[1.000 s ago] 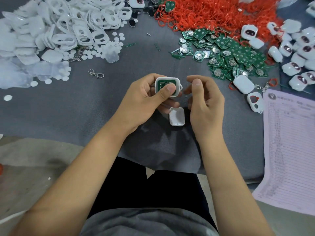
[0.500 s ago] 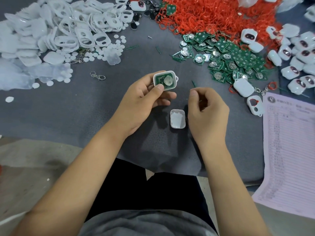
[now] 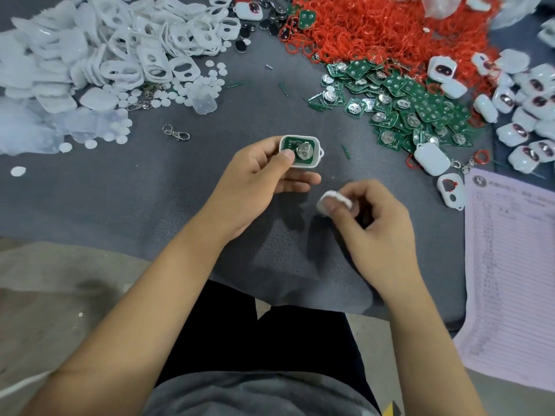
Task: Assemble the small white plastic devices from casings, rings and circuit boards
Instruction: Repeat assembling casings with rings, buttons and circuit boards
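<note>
My left hand [image 3: 255,178] holds a white casing half [image 3: 301,151] face up, thumb on its edge; a green circuit board with a round silver cell sits inside it. My right hand [image 3: 369,217] pinches a second white casing half [image 3: 334,202], blurred, just above the grey mat [image 3: 150,199]. The two halves are apart, the right one lower and to the right.
White casings and film discs [image 3: 120,61] are heaped at the back left, red rings [image 3: 390,31] at the back, green circuit boards [image 3: 405,109] at mid right, finished white devices [image 3: 525,109] at far right. A metal clasp [image 3: 175,133] lies loose. A printed sheet [image 3: 510,265] lies at right.
My right hand moved down and picked up the white casing half that lay on the mat between my hands. The left hand kept hold of the casing with the board.
</note>
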The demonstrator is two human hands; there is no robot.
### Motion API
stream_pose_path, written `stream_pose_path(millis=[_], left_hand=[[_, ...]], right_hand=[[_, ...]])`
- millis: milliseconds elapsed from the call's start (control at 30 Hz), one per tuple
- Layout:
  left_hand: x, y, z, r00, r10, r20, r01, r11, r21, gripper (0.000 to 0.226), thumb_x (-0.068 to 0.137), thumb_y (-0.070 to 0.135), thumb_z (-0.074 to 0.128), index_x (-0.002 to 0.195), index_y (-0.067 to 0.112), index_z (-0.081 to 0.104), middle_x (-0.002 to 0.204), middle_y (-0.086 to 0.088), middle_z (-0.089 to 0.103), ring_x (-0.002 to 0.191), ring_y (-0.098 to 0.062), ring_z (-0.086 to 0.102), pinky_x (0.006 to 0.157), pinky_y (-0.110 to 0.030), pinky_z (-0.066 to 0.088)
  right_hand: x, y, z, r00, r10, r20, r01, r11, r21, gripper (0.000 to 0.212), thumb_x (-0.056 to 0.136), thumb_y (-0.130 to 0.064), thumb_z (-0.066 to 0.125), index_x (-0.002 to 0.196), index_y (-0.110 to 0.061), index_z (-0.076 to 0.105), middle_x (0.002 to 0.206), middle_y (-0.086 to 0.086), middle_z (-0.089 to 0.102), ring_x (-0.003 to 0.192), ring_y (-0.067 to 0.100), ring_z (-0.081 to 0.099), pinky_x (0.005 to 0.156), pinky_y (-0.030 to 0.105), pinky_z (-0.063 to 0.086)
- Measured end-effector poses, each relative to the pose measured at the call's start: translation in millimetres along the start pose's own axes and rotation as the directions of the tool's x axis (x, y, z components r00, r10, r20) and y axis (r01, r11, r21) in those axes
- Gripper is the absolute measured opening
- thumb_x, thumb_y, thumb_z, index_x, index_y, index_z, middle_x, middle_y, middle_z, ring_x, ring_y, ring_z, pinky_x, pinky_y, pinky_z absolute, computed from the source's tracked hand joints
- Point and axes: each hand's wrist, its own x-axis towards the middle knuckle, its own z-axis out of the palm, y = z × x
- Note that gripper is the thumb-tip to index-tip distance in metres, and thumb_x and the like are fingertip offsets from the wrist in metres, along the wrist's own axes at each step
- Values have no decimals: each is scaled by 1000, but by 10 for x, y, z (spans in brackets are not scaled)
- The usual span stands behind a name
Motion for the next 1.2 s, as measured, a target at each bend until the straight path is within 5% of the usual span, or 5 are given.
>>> stream_pose_path(millis=[233,467,667,833,1200], left_hand=[[-2,16,5,1000,-13,-20,13,1000,-22,22,109,9,50,129,4,60,114,-14,76,93,-24,77,72,-24,58],[12,-24,19,994,16,-111,-10,998,56,25,100,24,58,122,14,65,100,-7,73,77,-6,57,70,-22,46],[6,31,24,995,5,-101,-5,1000,0,31,96,32,63,122,16,67,122,-33,62,76,-9,49,70,-26,42],[12,20,1,993,-33,-113,30,999,-30,27,100,28,64,117,8,59,112,-14,77,74,-8,57,69,-23,48],[-45,63,28,998,34,-47,-39,991,-130,17,107,11,54,120,15,63,117,-8,77,109,-23,73,82,-26,56]], right_hand=[[49,56,-34,984,42,-174,-3,976,218,29,109,-32,51,86,-23,65,62,-3,61,56,4,49,58,19,39],[112,55,-7,984,120,-133,-61,923,380,34,99,-10,65,127,-26,74,96,-15,77,73,-5,60,69,8,45],[113,55,8,981,114,-156,-59,945,321,35,90,-23,80,124,-31,76,76,-13,67,69,0,51,71,14,46],[65,-7,64,984,63,-165,-41,991,131,34,85,-20,85,115,-32,76,74,-19,65,60,-1,52,63,8,42],[16,-23,242,977,-58,-204,-51,869,-492,51,87,-50,76,130,-25,70,105,0,59,108,28,57,69,33,38]])
